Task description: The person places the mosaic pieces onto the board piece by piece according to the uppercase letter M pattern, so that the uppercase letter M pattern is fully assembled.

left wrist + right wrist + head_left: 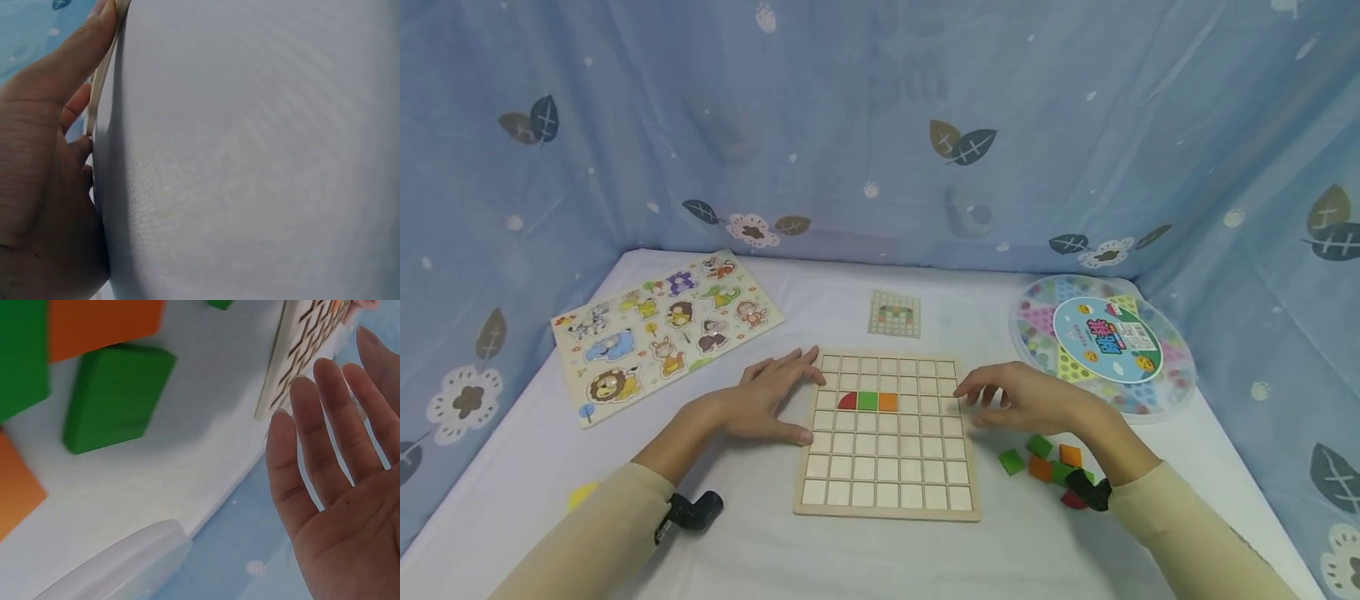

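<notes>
A wooden grid board (887, 496) lies on the white table. In one row sit a red quarter-round tile (847, 401), a green square tile (867, 402) and an orange square tile (887, 402). My left hand (767, 398) rests at the board's left edge, thumb and fingers spread and touching the rim. Near the right edge hovers my right hand (1018, 392), its fingers loosely bent with nothing between them; the right wrist view shows its bare palm (356, 531). Below it lie several loose tiles, among them a green tile (1011, 462) and an orange tile (1071, 456).
Behind the board lies a small pattern card (895, 327). An animal puzzle board (662, 342) is at the back left. A round clear game case (1108, 342) stands at the right. Something yellow (582, 495) shows beside the left sleeve. A blue printed curtain (865, 125) encloses the table.
</notes>
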`<state>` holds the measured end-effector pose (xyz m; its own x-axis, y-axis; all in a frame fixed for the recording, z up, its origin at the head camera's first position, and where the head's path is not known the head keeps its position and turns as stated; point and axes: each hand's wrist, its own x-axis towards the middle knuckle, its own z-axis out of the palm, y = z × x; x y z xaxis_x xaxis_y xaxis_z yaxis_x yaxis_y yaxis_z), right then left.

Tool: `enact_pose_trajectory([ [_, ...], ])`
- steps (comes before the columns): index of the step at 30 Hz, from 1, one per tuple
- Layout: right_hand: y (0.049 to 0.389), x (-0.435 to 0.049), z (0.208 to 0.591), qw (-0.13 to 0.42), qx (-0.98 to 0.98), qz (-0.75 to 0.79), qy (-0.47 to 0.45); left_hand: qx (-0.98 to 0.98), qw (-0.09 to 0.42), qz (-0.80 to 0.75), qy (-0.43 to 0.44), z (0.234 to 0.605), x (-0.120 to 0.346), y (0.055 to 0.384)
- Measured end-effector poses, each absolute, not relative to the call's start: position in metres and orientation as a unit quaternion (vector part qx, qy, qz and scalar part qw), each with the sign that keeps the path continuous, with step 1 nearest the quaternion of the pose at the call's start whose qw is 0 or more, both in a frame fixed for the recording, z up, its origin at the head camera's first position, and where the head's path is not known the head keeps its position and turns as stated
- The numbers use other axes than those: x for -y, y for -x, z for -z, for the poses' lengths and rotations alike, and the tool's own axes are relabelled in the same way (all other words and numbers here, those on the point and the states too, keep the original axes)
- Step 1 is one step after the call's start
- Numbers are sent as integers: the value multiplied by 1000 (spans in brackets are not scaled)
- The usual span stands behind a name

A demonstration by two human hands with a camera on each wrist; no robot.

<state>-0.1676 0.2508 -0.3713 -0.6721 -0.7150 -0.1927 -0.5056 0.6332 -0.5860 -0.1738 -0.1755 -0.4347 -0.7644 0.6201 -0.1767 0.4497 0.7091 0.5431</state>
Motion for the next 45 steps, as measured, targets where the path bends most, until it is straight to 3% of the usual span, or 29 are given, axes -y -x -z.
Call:
enact_pose_trajectory([
  [31,139,-293,381,233,-892,268,279,-907,179,-244,-293,437,175,174],
  [45,138,-298,386,241,-888,263,290,-905,170,-254,-295,438,177,174],
])
